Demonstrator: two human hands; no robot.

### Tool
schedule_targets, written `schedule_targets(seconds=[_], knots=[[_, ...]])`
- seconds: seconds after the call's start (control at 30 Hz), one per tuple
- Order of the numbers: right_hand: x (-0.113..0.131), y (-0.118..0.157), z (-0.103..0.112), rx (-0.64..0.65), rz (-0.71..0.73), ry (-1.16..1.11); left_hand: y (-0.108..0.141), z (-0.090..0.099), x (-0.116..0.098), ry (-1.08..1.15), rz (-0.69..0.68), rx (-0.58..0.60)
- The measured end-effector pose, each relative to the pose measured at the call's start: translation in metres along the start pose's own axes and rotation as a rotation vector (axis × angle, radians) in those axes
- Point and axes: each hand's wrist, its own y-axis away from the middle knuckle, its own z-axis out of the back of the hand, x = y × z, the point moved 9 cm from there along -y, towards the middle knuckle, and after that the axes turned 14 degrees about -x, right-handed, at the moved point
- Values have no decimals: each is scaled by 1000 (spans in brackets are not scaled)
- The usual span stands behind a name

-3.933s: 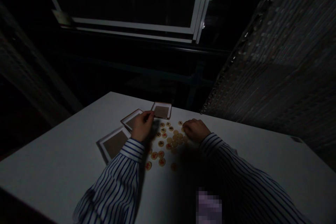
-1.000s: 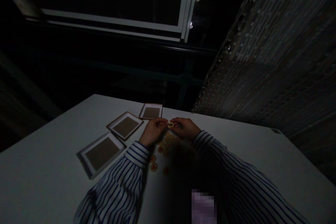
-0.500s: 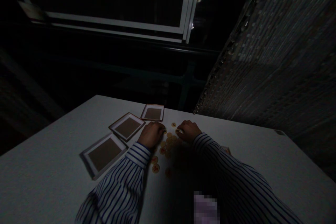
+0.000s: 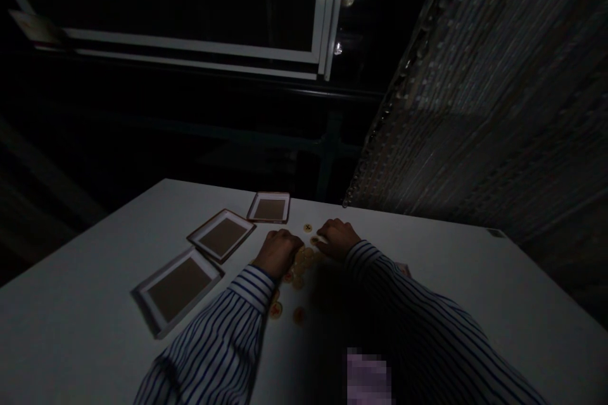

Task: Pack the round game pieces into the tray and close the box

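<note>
Small round wooden Chinese chess pieces [image 4: 298, 281] lie in a loose heap on the white table, some bearing red characters. My left hand [image 4: 278, 252] is curled at the heap's upper left edge, its fingertips pinched down on a piece there that is mostly hidden. Opposite it, my right hand [image 4: 338, 239] has thumb and finger closed at the edge of a dark-marked piece [image 4: 314, 240], which rests on the table. Just beyond lies a single piece with a dark character [image 4: 308, 228]. Two red-marked pieces [image 4: 275, 310] [image 4: 299, 316] lie nearer me.
Three shallow box-like trays, near [image 4: 178, 288], middle [image 4: 221, 237] and far [image 4: 269, 207], stand in a row on the left. A small object [image 4: 403, 269] is partly behind my right sleeve. A beaded curtain [image 4: 456, 107] hangs at the right, beyond the dim table's far edge.
My left hand has moved right and slightly nearer me, onto the heap, covering the piece at its fingertips. My right hand stays at the same piece. The view has shifted slightly.
</note>
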Motion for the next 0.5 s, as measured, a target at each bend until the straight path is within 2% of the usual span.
schedule_targets(seconds=[0.23,0.5], knots=[[-6,4,12,-40,3,-21,-6,-2,-7,-112,-114,-13],[-11,10,21,-89,-5,-60,-15,-4,-10,-174,-139,25]])
